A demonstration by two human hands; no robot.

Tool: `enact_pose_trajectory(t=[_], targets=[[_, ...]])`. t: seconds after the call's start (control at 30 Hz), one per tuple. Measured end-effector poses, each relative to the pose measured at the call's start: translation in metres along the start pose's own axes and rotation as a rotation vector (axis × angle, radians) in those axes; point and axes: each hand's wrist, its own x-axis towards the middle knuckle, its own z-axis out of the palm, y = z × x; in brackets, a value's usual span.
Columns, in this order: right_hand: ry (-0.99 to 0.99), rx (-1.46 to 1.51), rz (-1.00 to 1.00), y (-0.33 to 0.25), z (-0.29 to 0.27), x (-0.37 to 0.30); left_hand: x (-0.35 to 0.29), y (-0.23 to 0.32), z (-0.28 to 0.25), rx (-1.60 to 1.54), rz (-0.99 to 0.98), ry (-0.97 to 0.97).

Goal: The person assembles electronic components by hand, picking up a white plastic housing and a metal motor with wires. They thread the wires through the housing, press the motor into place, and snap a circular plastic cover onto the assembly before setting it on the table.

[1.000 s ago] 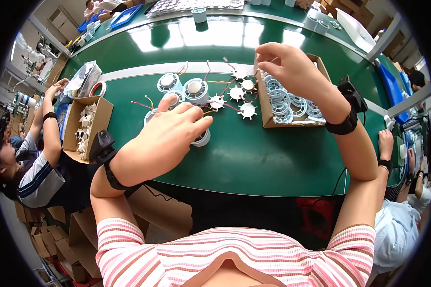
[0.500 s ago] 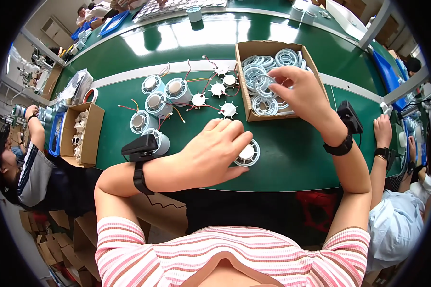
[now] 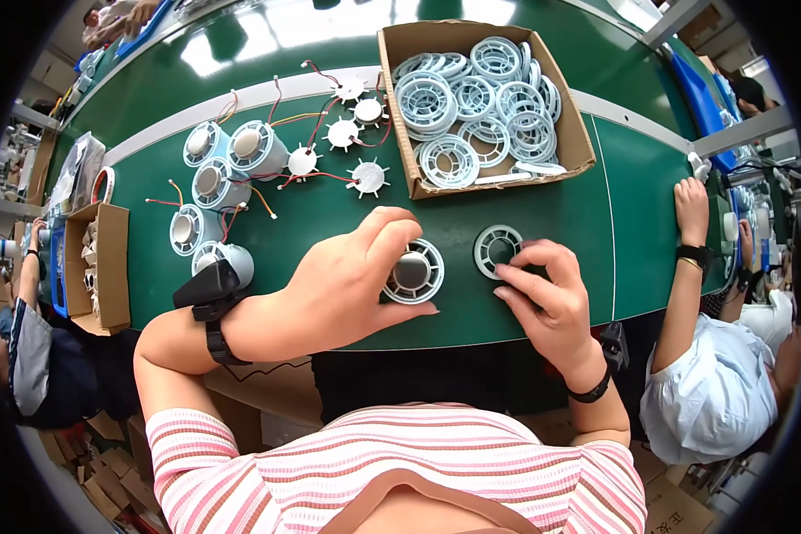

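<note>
My left hand [image 3: 343,280] is wrapped round the side of a pale blue cylindrical housing [image 3: 434,283] with a ribbed rim and a silver disc in its middle. To its right, my right hand [image 3: 547,298] pinches a light blue spoked plastic ring [image 3: 497,252] by its near right edge, just above the green table. The ring and the housing are apart. Beyond both hands stands a cardboard box [image 3: 507,189] filled with similar rings [image 3: 449,162]. White star-shaped parts [image 3: 368,178] with thin coloured wires lie beyond my left hand.
Several pale blue housings [image 3: 212,182] stand in a group left of the wired parts. A smaller cardboard box [image 3: 114,267] with white pieces sits at the left edge. At the right, a co-worker's hand [image 3: 691,212] rests on the green table [image 3: 561,214].
My right hand has come out of the ring box with a ring and moved toward me, beside the housing. My left hand stays round the housing. The view has shifted.
</note>
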Motion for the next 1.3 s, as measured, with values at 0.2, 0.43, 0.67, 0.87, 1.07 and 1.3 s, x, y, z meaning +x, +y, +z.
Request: enact_pose_trajectory(t=[0.2, 0.43, 0.67, 0.87, 1.07, 1.3], targets=[[0.044, 0.180, 0.172, -0.003, 0.004, 0.010, -0.003, 0.010, -0.009, -0.449, -0.319, -0.196], [-0.127, 0.034, 0.049, 0.000, 0.006, 0.011, -0.012, 0.021, -0.006, -0.222, -0.260, -0.117], [-0.115, -0.038, 0.071, -0.002, 0.011, 0.007, -0.014, 0.020, 0.000, -0.249, -0.321, -0.127], [-0.104, -0.065, 0.077, 0.000, 0.012, 0.004, -0.011, 0.015, 0.004, -0.209, -0.261, -0.100], [-0.103, -0.090, 0.099, -0.002, 0.012, 0.005, -0.001, 0.004, 0.006, -0.196, -0.145, -0.129], [-0.111, -0.094, 0.125, -0.007, 0.013, 0.007, 0.008, -0.017, 0.012, -0.223, 0.018, -0.111]])
